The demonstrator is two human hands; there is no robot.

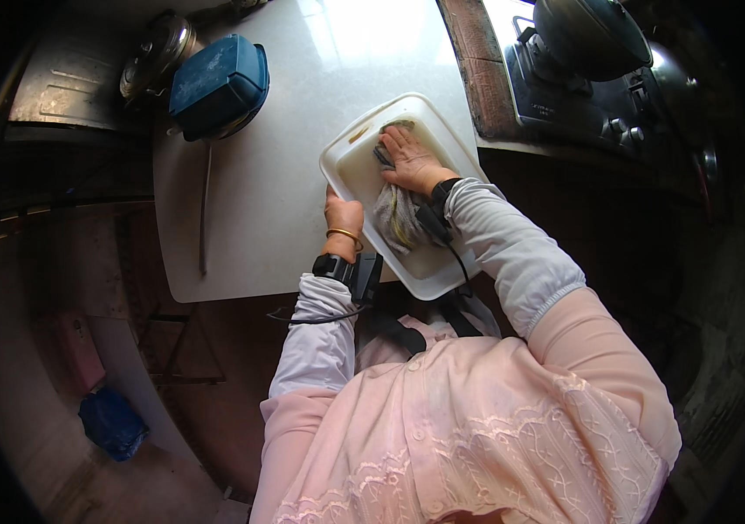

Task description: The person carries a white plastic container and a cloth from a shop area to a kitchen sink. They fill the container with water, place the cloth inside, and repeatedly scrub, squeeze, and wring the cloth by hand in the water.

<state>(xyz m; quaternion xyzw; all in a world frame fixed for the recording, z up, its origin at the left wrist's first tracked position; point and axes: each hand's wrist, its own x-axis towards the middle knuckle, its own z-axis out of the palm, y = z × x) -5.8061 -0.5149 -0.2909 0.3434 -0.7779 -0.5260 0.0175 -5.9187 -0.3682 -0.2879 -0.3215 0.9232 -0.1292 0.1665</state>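
Observation:
A white rectangular plastic basin (354, 171) lies tilted across the front right edge of the pale tabletop (268, 216). My left hand (344, 219) grips its left rim, the fingertips hidden beneath it. Inside the basin, my right hand (410, 157) rests flat, palm down, on a wet grey cloth (397, 213) with yellow and dark stripes. The cloth trails from under my fingers towards my wrist. A brown mark shows on the basin's inner wall at the far left corner, and the basin's floor looks wet.
Blue plastic containers (212, 82) stand at the back left, beside a lidded metal pot (159, 52). A thin metal rod or handle (205, 216) extends from under them. A gas stove (562, 105) with a dark pan (592, 36) is at the right, beyond a brown tiled edge (477, 72).

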